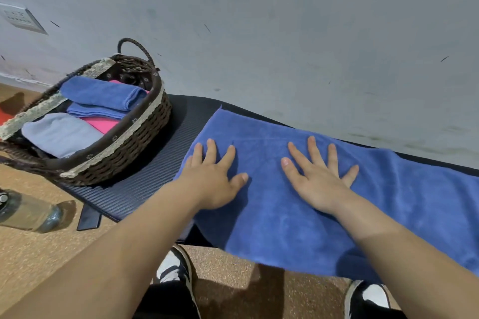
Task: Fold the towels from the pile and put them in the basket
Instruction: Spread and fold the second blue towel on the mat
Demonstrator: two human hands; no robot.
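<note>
A blue towel lies spread flat on a dark ribbed mat, its near edge hanging over the mat's front. My left hand rests palm down on the towel's left part, fingers spread. My right hand lies flat on the towel's middle, fingers spread too. Neither hand grips anything. To the left a dark wicker basket with a lace rim stands on the mat. Inside it are folded towels: blue, pale grey-blue and pink.
A grey wall rises right behind the mat. A clear plastic bottle lies on the cork-coloured floor at the left, next to a dark flat strip. My two shoes are below the mat's front edge.
</note>
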